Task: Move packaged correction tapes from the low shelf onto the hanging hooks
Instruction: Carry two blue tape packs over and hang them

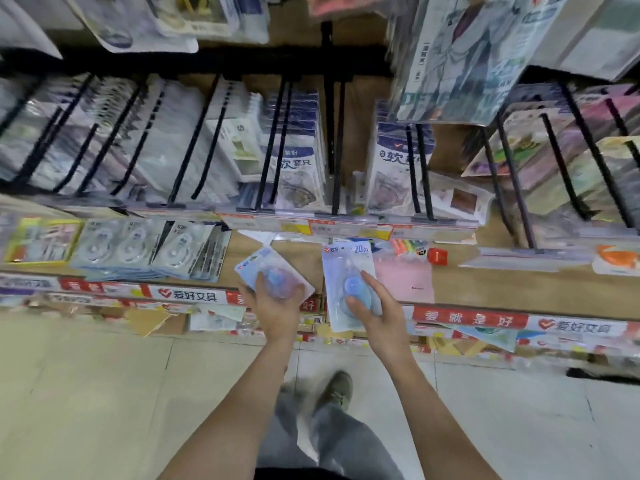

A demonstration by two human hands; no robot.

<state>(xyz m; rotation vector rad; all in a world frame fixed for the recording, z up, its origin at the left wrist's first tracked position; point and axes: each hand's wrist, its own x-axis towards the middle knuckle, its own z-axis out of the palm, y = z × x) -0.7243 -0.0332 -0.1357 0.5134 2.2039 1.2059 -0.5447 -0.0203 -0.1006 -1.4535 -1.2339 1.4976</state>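
Observation:
My left hand (277, 308) grips a packaged correction tape (266, 268), a light blue card with a blue round dispenser, tilted to the left. My right hand (375, 308) holds a second packaged correction tape (346, 268), upright, marked 20m. Both packs hover above the front edge of the low wooden shelf (502, 289). Black hanging hooks (335, 147) stick out above the shelf; one near the middle carries no packs, while its neighbours hold blue-and-white packs (294, 168).
More blister packs (145, 249) lie at the shelf's left. A pink pack (405, 278), a small red box (437, 256) and an orange item (618, 259) lie to the right. Red price strips (471, 318) line the shelf front. My legs and shoe (334, 393) stand on the tiled floor.

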